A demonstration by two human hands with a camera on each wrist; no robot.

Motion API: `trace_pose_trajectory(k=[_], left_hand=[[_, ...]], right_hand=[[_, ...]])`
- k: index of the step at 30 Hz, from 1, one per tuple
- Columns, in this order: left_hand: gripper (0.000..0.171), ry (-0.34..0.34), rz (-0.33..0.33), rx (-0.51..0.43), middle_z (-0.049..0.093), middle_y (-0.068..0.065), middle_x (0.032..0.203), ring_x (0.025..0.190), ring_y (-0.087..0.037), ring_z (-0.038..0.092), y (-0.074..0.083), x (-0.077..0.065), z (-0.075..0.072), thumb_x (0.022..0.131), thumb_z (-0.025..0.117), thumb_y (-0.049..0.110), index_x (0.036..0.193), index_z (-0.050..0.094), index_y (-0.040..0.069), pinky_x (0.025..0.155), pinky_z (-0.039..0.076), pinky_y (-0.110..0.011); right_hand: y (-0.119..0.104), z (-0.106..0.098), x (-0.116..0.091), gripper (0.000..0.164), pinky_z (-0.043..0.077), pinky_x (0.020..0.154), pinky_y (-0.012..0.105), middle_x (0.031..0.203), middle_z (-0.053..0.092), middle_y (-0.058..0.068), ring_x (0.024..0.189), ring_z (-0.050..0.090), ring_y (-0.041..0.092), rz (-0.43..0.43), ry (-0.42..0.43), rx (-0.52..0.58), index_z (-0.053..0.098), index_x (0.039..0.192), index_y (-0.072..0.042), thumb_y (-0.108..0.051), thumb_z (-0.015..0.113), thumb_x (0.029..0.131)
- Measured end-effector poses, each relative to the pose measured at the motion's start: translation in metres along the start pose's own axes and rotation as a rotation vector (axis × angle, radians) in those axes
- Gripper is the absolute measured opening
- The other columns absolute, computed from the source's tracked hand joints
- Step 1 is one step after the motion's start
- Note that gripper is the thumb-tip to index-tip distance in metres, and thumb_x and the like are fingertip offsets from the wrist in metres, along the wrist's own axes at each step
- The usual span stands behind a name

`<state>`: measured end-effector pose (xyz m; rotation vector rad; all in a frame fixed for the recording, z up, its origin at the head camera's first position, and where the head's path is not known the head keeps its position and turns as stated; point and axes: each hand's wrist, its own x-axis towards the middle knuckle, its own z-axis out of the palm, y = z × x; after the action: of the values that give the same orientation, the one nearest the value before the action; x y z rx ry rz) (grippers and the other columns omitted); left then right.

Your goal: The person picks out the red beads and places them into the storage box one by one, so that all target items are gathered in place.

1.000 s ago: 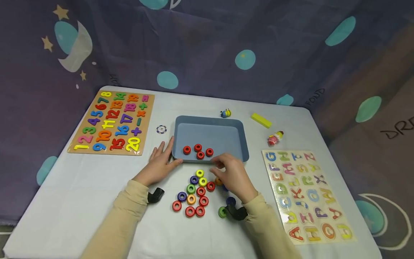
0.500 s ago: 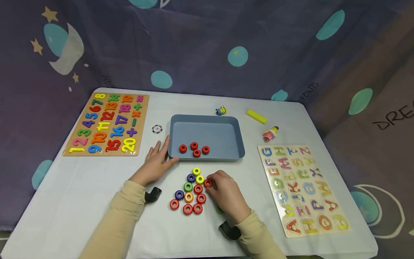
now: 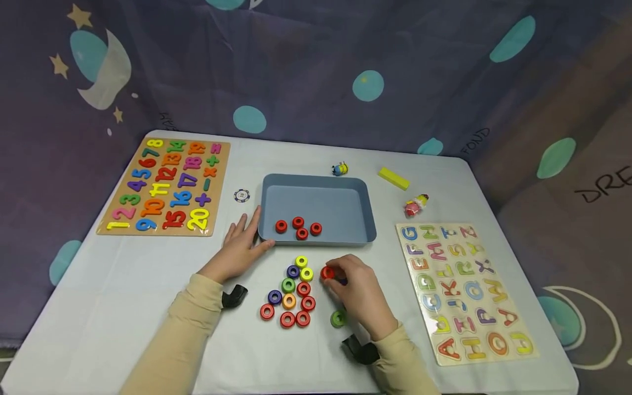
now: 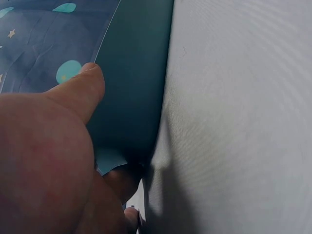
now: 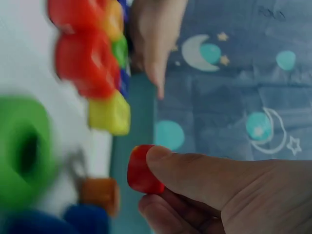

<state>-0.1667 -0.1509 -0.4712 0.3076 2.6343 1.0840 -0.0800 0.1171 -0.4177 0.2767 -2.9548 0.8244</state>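
Observation:
My right hand (image 3: pixel 357 293) pinches a red ring (image 5: pixel 140 170) between thumb and fingers, just above the table in front of the tray. My left hand (image 3: pixel 233 253) lies at the front left corner of the blue-grey tray (image 3: pixel 326 200), its fingers spread along the left side and thumb at the front wall. Several red rings (image 3: pixel 281 230) lie inside the tray near its front wall. On the table between my hands sits a loose group of red, yellow, blue, green and orange rings. A green ring (image 3: pixel 333 320) lies below my right hand, which partly hides others.
A number board (image 3: pixel 220 219) lies at left and a letter board (image 3: pixel 441 340) at right. Around the tray are a poker chip (image 3: pixel 242 196), a small blue-yellow figure (image 3: pixel 339 169), a yellow block (image 3: pixel 394 178) and a red-yellow figure (image 3: pixel 412 209). Patterned cloth hangs behind.
My right hand has come back from the tray's front edge and taken a red ring from the group, then shifted it slightly right and away from me. My left hand stays at the tray corner.

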Motion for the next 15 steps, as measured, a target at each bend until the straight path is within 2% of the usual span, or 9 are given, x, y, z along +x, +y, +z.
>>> trace_pose_trajectory(k=[6, 10, 15], left_hand=[[0.090, 0.007, -0.004, 0.005, 0.013, -0.018, 0.161, 0.151, -0.035, -0.006, 0.000, 0.000, -0.002, 0.091, 0.046, 0.065, 0.153, -0.013, 0.035, 0.120, -0.006, -0.057], [0.091, 0.007, -0.006, 0.008, 0.010, -0.018, 0.162, 0.150, -0.037, -0.006, -0.002, 0.001, 0.000, 0.091, 0.046, 0.065, 0.153, -0.013, 0.034, 0.119, -0.005, -0.059], [0.091, 0.006, -0.011, 0.004, 0.007, -0.019, 0.162, 0.149, -0.040, -0.007, -0.002, 0.001, 0.002, 0.091, 0.047, 0.064, 0.153, -0.012, 0.034, 0.118, -0.004, -0.062]], right_hand=[[0.009, -0.017, 0.029, 0.028, 0.054, 0.073, 0.031, 0.096, 0.067, 0.003, 0.084, 0.063, 0.016, -0.008, 0.095, -0.004, 0.071, 0.104, -0.010, -0.013, 0.080, 0.078], [0.016, -0.014, 0.049, 0.029, 0.054, 0.072, 0.033, 0.098, 0.067, 0.007, 0.085, 0.063, 0.019, 0.000, 0.118, -0.007, 0.071, 0.106, -0.007, -0.016, 0.079, 0.080], [0.019, -0.009, 0.064, 0.029, 0.055, 0.075, 0.035, 0.100, 0.067, 0.010, 0.087, 0.063, 0.021, 0.022, 0.119, -0.007, 0.071, 0.108, -0.006, -0.017, 0.077, 0.082]])
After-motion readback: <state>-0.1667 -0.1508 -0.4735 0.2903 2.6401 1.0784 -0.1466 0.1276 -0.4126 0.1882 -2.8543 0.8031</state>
